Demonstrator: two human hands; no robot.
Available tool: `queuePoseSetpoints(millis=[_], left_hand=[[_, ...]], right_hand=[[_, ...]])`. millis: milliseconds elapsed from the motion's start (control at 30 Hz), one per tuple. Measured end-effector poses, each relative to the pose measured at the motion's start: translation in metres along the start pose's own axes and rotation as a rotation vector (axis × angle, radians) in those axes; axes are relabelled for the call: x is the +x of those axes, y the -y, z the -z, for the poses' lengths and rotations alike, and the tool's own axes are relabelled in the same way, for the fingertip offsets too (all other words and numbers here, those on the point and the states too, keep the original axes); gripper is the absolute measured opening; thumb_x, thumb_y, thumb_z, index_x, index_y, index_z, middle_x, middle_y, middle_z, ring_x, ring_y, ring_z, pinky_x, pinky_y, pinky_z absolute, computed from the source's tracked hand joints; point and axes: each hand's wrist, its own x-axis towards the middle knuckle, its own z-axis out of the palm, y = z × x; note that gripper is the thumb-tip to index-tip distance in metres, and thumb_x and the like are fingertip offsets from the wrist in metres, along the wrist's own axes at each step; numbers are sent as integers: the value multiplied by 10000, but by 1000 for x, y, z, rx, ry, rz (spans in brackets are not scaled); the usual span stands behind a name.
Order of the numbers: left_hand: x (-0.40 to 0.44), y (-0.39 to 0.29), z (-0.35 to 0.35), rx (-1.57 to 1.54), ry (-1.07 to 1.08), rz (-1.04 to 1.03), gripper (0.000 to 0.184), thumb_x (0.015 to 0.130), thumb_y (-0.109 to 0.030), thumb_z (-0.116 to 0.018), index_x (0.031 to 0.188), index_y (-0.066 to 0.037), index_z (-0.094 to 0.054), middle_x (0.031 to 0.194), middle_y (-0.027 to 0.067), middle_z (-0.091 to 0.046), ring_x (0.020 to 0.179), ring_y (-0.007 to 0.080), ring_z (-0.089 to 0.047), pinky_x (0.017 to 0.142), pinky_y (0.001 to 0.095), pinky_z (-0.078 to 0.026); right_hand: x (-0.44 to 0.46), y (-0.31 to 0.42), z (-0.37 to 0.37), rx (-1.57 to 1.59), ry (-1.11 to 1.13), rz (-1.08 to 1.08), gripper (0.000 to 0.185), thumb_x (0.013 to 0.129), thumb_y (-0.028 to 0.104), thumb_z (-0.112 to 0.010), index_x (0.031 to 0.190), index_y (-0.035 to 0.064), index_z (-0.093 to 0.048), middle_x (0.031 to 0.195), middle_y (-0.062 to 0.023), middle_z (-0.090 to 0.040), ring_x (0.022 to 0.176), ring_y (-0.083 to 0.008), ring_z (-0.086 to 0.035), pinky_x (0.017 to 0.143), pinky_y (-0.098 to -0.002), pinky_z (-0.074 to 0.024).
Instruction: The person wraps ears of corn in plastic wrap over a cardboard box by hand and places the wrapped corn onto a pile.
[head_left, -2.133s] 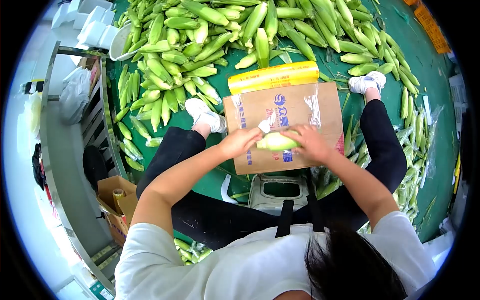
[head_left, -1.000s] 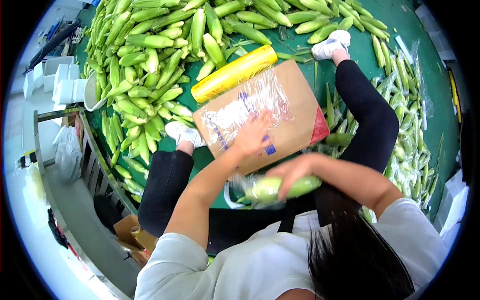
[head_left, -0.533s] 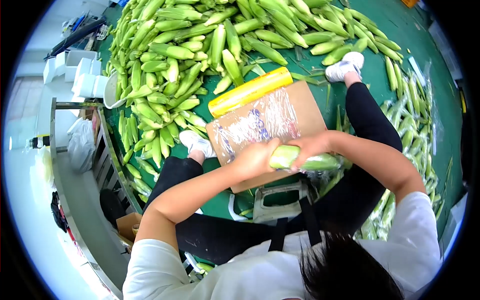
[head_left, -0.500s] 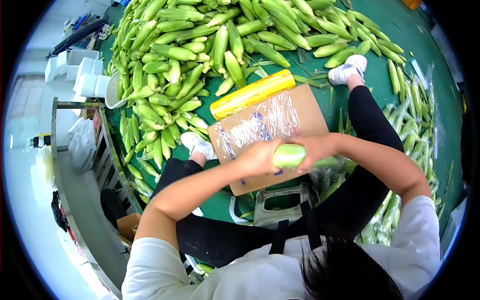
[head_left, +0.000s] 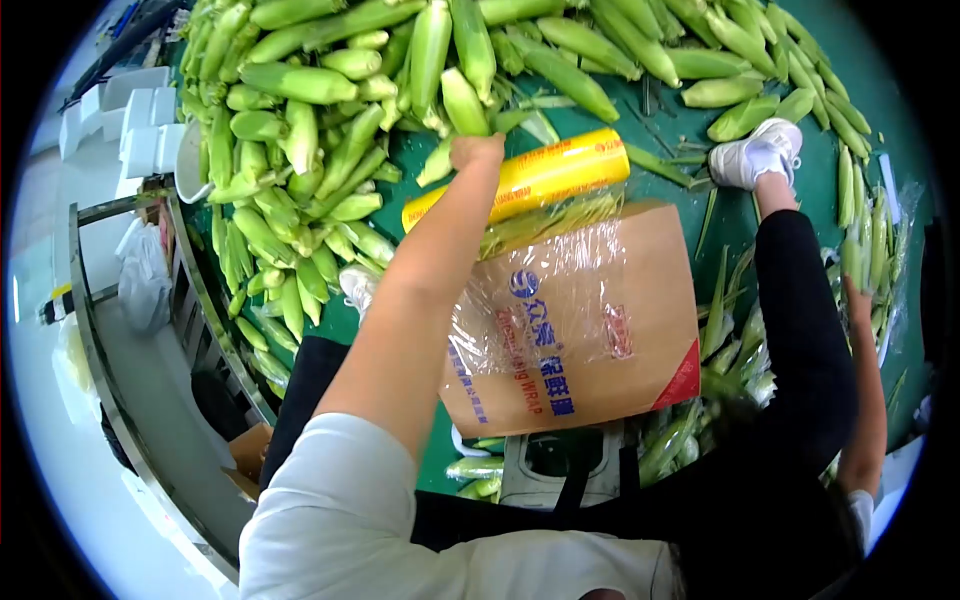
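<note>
My left hand [head_left: 478, 151] reaches across the yellow roll of cling film [head_left: 540, 178] and closes on the lower end of a green ear of corn [head_left: 463, 104] at the edge of the heap. Far over on the right, my right hand [head_left: 857, 297] holds the bottom of another ear of corn [head_left: 852, 262], among film-wrapped ears; its fingers are only partly visible. Between my legs lies a cardboard box [head_left: 640, 300] with clear film stretched over its top. The roll rests along the box's far edge.
A large heap of unwrapped corn [head_left: 300, 85] covers the green floor ahead and to the left. Film-wrapped ears [head_left: 670, 440] lie beside my right leg. A grey plastic stool [head_left: 520, 480] stands behind the box. A metal-framed rack [head_left: 150, 400] runs along the left.
Both hands were together over the box with an ear of corn. They have parted: the left went forward to the heap, the right swung right with an ear. The view has also shifted.
</note>
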Motion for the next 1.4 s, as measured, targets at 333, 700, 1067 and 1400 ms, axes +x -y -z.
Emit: queuePoseSetpoints(millis=[333,700,1067,1400], left_hand=[[-115,39,129,-771,-11,-869,575,862,-198,-791,1276,17,-456,1157,142,-608,988,213,-594,883,336,-498],[-234,219,177,151,52,-1081,687,747,-129,-814,1387,-220,-581,1282,103,-574,1249,314,-495,1036,503,-359],[-248,286,161,167,-11,-1183,343,851,-274,-744,1085,-80,-583,1306,108,-533,1265,311,-477,1138,534,-300],[-223,240,218,-23,609,-1206,126,964,-150,-621,968,-38,-562,956,184,-664,901,391,-665,738,463,-530]], right_hand=[[-288,342,120,514,293,740,322,886,316,-736,1037,31,-733,1057,-160,-721,913,-295,-706,843,-394,-556],[-432,414,19,1553,439,323,167,921,180,-680,829,53,-621,1180,-78,-616,1118,-214,-586,934,-358,-468],[-421,515,18,189,70,1562,685,757,286,-815,1392,301,-557,1301,-50,-615,1143,-301,-582,982,-449,-451],[-439,445,27,138,379,1509,534,884,377,-705,1401,336,-574,1305,-81,-588,1199,-293,-548,1020,-473,-419]])
